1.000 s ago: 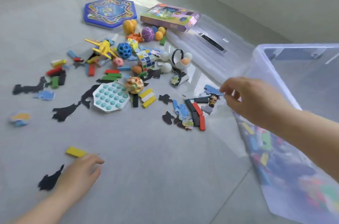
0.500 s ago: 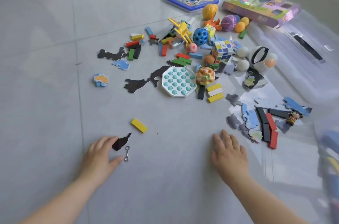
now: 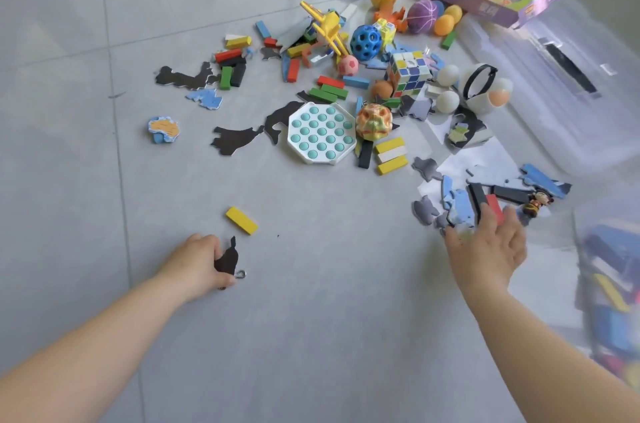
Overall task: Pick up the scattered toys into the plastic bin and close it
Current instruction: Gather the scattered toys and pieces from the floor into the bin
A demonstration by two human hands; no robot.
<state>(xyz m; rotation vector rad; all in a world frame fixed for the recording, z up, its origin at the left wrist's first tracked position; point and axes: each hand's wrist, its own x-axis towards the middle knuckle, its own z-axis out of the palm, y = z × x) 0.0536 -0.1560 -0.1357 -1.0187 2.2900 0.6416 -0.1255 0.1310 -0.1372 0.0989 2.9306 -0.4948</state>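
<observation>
One black puzzle piece [image 3: 227, 258] is pinched in your left hand [image 3: 199, 263], fingers curled round it, its narrow tip pointing away from you. One small metal hook [image 3: 240, 273] lies just beside your thumb. One yellow block [image 3: 241, 220] lies alone on the floor just beyond, its long axis running from far-left to near-right.

Your right hand [image 3: 488, 249] is spread wide and holds nothing, fingertips over one red block [image 3: 494, 207] and the blue puzzle pieces [image 3: 457, 204] beside it.

The plastic bin [image 3: 609, 284] stands at your right, blurred, with coloured toys inside. Its lid [image 3: 554, 83] lies flat farther off.

The main heap holds one octagonal pop toy [image 3: 320, 136], one puzzle cube [image 3: 408, 74], two white balls [image 3: 448, 74] and three blocks side by side [image 3: 390, 155].
</observation>
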